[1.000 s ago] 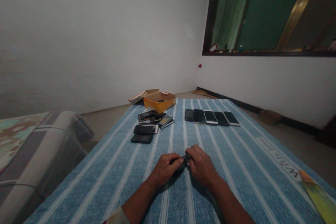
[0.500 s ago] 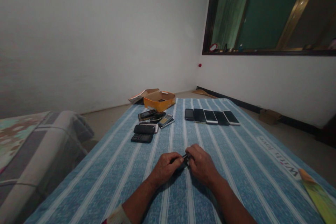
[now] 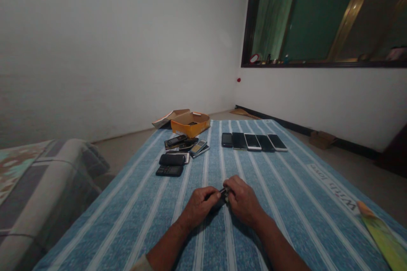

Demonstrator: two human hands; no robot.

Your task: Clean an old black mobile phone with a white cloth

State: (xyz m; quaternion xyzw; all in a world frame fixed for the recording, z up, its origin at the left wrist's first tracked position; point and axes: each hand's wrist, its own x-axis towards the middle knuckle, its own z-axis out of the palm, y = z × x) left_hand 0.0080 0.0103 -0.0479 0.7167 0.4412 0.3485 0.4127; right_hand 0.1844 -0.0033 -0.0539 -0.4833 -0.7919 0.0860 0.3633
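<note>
Close together over the striped cloth, my left hand and my right hand both grip a small dark object that looks like a mobile phone. Fingers cover most of it; a thin pale edge shows by my right fingertips. Thumbs and fingers of both hands are closed on it. Ahead to the left lies a loose pile of old phones, with a black keypad phone nearest and a grey keypad phone on the pile's right. Ahead to the right, several phones lie side by side, a white-edged phone among them.
An orange cardboard box, its lid flap folded out, stands at the cloth's far end with something dark inside. A yellow-green printed piece lies at the right edge. A blanket-covered bed is on the left.
The camera view has shifted slightly, so the background sits a little further left. Both hands still hold the dark object at almost the same place, with a small shift of the fingers.
</note>
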